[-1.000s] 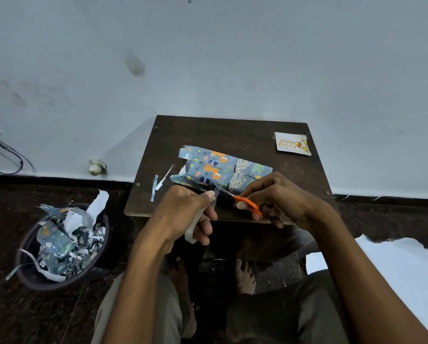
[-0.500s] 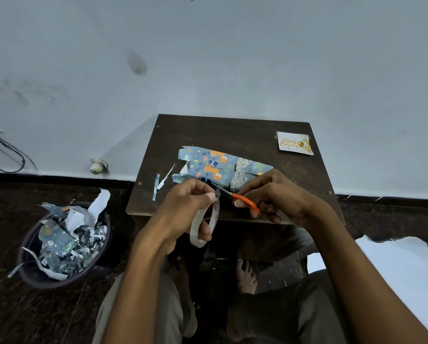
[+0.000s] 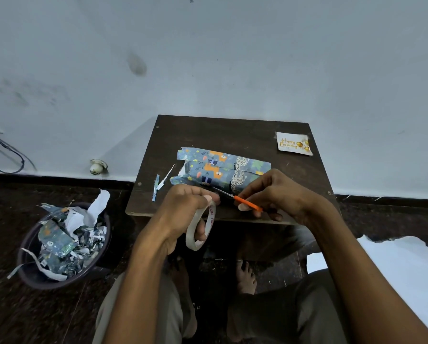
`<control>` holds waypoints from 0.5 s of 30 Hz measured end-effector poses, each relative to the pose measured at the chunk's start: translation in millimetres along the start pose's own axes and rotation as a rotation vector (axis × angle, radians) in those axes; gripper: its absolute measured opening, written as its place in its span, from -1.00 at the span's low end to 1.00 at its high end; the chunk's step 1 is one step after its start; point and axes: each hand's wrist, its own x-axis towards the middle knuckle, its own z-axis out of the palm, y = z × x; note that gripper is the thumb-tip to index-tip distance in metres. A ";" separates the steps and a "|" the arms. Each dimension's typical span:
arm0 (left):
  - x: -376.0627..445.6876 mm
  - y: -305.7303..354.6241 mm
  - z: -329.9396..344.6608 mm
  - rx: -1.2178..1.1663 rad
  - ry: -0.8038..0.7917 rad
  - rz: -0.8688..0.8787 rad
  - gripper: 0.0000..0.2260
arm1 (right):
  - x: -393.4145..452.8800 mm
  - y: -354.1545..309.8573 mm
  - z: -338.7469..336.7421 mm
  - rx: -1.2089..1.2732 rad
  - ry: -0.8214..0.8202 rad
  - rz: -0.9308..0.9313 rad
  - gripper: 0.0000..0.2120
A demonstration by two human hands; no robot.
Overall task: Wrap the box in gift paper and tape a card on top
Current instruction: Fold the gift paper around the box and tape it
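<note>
tape roll [image 3: 200,227] swung lower, scissors [image 3: 242,201] steady

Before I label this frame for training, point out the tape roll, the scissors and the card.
tape roll [image 3: 200,228], head view, on the ring's outer band.
scissors [image 3: 247,203], head view, on the orange handle.
card [image 3: 293,143], head view, on its printed face.

Blue animal-print wrapped box [image 3: 223,170] mid-table, birthday card [image 3: 293,143] far-right corner
</note>
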 end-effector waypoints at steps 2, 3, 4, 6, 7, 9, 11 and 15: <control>0.8 -1.4 -1.4 -0.003 0.025 -0.018 -0.78 | -1.9 3.0 -2.5 -0.002 -0.034 0.004 -0.86; 1.2 -2.1 -2.6 0.001 0.040 -0.023 -0.78 | -4.1 4.3 -4.3 -0.018 -0.065 0.011 -0.84; 1.8 -2.7 -3.5 0.004 0.053 -0.027 -0.77 | -6.5 5.8 -6.7 -0.047 -0.103 0.017 -0.83; 2.1 -3.2 -4.7 0.006 0.061 -0.034 -0.77 | -12.9 9.4 -12.8 -0.118 -0.177 0.015 -0.79; 1.9 -3.1 -4.8 0.006 0.060 -0.037 -0.76 | -17.1 11.2 -16.2 -0.127 -0.190 -0.001 -0.75; 1.0 -2.6 -4.6 0.009 0.054 -0.039 -0.76 | -23.6 14.9 -24.2 -0.047 -0.116 -0.072 -0.68; -0.2 -1.5 -4.1 0.011 0.049 -0.035 -0.76 | -26.9 18.0 -32.2 0.091 0.096 -0.163 -0.67; -0.3 -0.2 -3.3 0.026 0.044 -0.020 -0.76 | -19.6 31.9 -43.5 0.058 0.654 -0.142 -0.78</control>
